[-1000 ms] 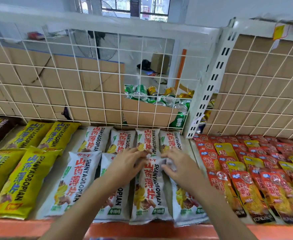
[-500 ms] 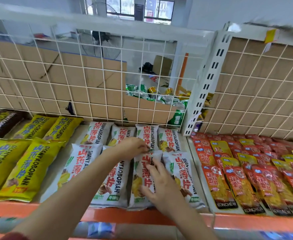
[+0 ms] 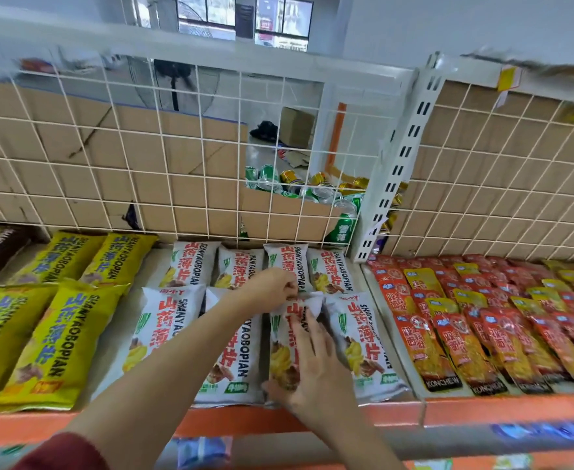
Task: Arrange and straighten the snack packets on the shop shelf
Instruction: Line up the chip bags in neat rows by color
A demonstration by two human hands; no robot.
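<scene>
Reaching over the shelf [image 3: 244, 423], you have both hands on one packet [image 3: 281, 351], the third from the left in the front row of the white packets [image 3: 166, 330]. It lies flat and runs front to back, its near end at the orange shelf lip and its far end just under the back row. Your left hand [image 3: 272, 290] is at that far end, fingers curled and pinching the top seam where it meets the back-row packet behind it. Your right hand [image 3: 312, 364] lies flat on the near half, fingers straight and spread, pressing down; its thumb sits at the packet's lower left corner.

The white packets form two rows of four, close together side to side. The handled one is slightly overlapped on both sides by its neighbours. Its top corner looks a little creased.

To the left of the white group lie yellow packets [image 3: 51, 344], also in two rows, with a bare strip of shelf between the two groups. To the right, past a divider, red packets [image 3: 482, 320] overlap in dense rows. A white wire grid [image 3: 109, 164] backs the shelf, with cardboard [image 3: 75, 137] behind most of it and cans [image 3: 299, 191] showing through a gap.
</scene>
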